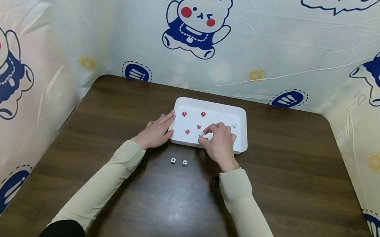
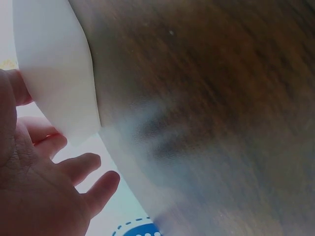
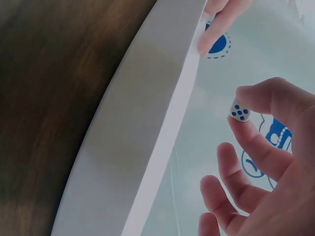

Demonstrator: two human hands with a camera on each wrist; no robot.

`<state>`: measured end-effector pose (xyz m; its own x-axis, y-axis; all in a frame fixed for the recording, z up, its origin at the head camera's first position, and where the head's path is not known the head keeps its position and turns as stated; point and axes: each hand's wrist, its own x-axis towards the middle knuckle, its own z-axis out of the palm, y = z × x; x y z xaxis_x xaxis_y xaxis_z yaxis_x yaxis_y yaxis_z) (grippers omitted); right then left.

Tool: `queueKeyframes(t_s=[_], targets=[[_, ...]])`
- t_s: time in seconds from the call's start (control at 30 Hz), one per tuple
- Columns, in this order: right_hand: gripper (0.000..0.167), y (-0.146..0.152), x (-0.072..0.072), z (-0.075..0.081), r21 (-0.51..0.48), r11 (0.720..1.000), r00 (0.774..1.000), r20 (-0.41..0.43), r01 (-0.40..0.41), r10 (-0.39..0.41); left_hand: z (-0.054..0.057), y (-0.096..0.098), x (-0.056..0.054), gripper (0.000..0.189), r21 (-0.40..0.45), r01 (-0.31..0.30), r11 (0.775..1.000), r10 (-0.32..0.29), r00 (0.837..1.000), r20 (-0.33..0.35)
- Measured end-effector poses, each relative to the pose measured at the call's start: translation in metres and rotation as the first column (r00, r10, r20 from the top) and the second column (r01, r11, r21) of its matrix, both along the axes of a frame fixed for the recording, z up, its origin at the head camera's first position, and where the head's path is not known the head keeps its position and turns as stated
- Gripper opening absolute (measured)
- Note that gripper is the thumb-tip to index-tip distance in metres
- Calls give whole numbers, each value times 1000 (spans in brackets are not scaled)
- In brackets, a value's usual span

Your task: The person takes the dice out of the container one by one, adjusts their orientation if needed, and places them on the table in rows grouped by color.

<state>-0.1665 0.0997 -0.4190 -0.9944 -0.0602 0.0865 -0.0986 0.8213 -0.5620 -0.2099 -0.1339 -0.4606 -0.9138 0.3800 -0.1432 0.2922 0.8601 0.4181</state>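
A white rectangular tray [image 1: 212, 106] sits toward the far side of the table, with several red dice [image 1: 184, 114] scattered inside. Between thumb and index finger, my right hand [image 1: 221, 142] pinches a white die [image 3: 239, 111] over the tray's front part; its five-dot face shows in the right wrist view. My left hand [image 1: 154, 133] rests against the tray's left end, fingers extended and thumb at the front corner. In the left wrist view its fingers [image 2: 81, 167] are spread beside the tray wall [image 2: 61, 69]. Another white die [image 1: 234, 126] lies inside the tray at the right.
On the brown wooden table [image 1: 172, 210], two white dice [image 1: 173, 160] stand in front of the tray, between the forearms. A patterned curtain [image 1: 195, 68] with cartoon bears hangs behind and along both sides of the table.
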Motion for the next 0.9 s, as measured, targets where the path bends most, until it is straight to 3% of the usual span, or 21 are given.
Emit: queueKeyframes(t_s=[0.4, 0.9], targets=[[11, 2, 23, -6, -4, 997, 997, 8, -73, 73, 0, -1, 0, 62, 19, 3, 1000, -3, 1000, 15], [10, 9, 40, -11, 20, 991, 991, 18, -134, 134, 1, -1, 0, 63, 16, 5, 1000, -5, 1000, 24]])
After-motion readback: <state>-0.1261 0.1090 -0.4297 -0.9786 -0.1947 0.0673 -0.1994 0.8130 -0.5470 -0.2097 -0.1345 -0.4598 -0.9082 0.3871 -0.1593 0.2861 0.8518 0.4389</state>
